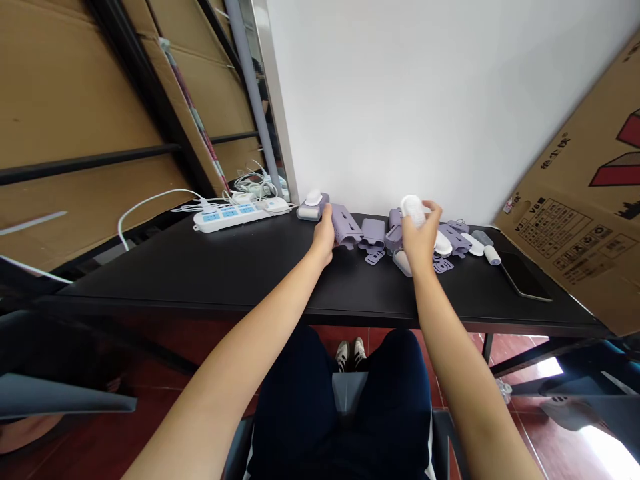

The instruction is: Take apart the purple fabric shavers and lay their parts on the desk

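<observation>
My left hand [325, 236] is closed round the left side of a purple perforated housing [345, 227] on the black table. My right hand [421, 235] grips a white oval part [413, 209], raised above the other pieces. Between the hands lie a second purple housing [373, 233], a small flat purple piece [374, 257] and a translucent-capped roller [402, 262]. Beyond my left hand, a white oval piece [313, 197] rests on a purple part. Right of my right hand are another white oval piece [443, 245] and a purple housing [454, 239].
A white power strip [235, 213] with tangled cables lies at the table's back left. On the right are a white roller [492, 255], a dark phone [525, 276] and a large cardboard box [580, 213]. A white wall [400, 100] stands behind the table.
</observation>
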`<state>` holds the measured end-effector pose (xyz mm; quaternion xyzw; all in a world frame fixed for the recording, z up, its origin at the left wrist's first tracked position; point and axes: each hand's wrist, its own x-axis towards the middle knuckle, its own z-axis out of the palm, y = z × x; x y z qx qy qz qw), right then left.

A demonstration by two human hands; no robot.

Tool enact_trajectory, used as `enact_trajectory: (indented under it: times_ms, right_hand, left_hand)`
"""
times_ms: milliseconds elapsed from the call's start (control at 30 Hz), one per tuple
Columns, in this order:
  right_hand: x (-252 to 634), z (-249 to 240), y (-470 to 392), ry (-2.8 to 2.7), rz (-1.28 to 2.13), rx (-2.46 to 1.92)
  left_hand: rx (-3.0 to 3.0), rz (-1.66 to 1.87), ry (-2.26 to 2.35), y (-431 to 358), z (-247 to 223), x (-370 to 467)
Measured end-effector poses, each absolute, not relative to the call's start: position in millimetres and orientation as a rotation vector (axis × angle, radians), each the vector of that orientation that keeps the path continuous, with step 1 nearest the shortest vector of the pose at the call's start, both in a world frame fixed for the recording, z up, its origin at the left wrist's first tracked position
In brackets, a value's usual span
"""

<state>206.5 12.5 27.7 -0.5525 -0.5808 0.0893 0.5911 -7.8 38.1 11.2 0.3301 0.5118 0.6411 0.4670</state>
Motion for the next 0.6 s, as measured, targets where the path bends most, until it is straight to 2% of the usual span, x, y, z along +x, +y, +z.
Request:
enact_trajectory:
  times_ms: [200,433,600]
  right_hand:
    - [246,27,22,-1.326,0.174,-1.528]
    - [235,21,21,-1.425,-0.051,-1.795]
    - [239,21,21,-1.402,-0.07,-1.789]
  left_hand:
    - [1.079,1.568,1.604,46,4,-17]
    - [1.512,1.173,1.98,39,7,-22]
    - [1.625,0.99,2.167,37,7,-18]
